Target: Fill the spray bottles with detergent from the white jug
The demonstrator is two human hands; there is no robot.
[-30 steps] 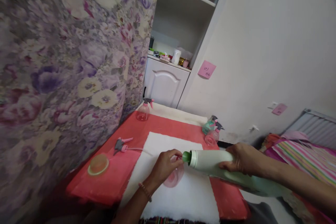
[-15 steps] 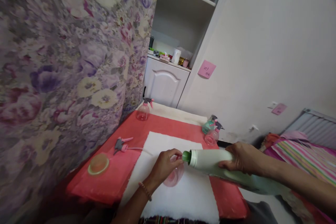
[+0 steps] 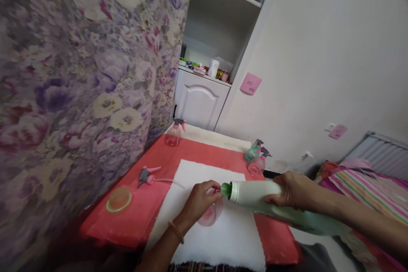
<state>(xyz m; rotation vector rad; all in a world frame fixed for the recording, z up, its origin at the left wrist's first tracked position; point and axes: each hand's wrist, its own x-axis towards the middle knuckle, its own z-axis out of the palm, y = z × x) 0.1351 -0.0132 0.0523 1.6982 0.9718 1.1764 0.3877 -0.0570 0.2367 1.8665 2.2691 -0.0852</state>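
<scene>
My left hand is closed around the neck of a clear pink spray bottle that has no sprayer head on it. The bottle is over a white cloth. My right hand grips a large pale green bottle, tipped almost flat with its green mouth beside the pink bottle's neck. Whether liquid flows between them I cannot tell. A grey and pink sprayer head with its tube lies left of the cloth. Farther left lies a round lid with a pale rim.
The red-covered table also bears a pink spray bottle at the back left, and a green spray bottle beside another pink spray bottle at the back right. A floral curtain hangs along the left; a bed stands right.
</scene>
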